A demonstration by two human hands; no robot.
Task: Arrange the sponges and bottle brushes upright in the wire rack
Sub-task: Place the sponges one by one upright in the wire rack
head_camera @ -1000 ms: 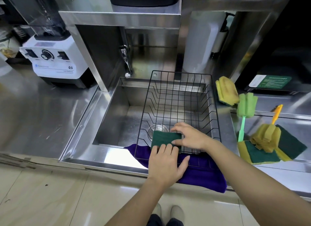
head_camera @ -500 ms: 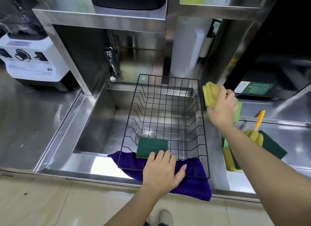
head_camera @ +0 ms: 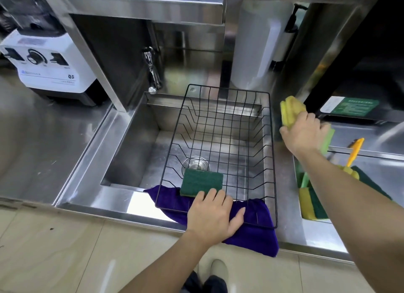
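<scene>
- Left hand (head_camera: 213, 214): nearest item. Lies flat and open on the near rim of the wire rack, fingertips (head_camera: 211, 193) touching the lower edge of the green sponge; grip grasps nothing, it only steadies. Advice: keep it there so the rack does not slide when the next piece goes in.
- Purple cloth (head_camera: 251, 233): draped over the near edge of the table, under the rack's near end. Soft footing; judged likely to let the rack shift if pushed sideways.
- Green sponge (head_camera: 201, 181): inside the rack at its near end, standing on its long edge, leaning against the near wires. One piece placed; the rest remain outside.
- Wire rack (head_camera: 271, 161): black, set across the sink (head_camera: 131, 144), with bent divider wires along its floor. Advice: seat each sponge between two dividers, just beyond the green one, so that it stands by itself.
- Remaining stock, right of the rack in the right-hand basin: yellow-and-green sponges (head_camera: 309, 203) and a brush with an orange handle (head_camera: 355, 148), partly hidden by the right forearm. A green handle shows beside them.
- Right hand (head_camera: 303, 135): far right, grip closed around a yellow sponge (head_camera: 290, 109), with something green beneath the hand, blurred. Advice: turn the sponge edge-down before lowering, enter from above and let go only once it is wedged.
</scene>
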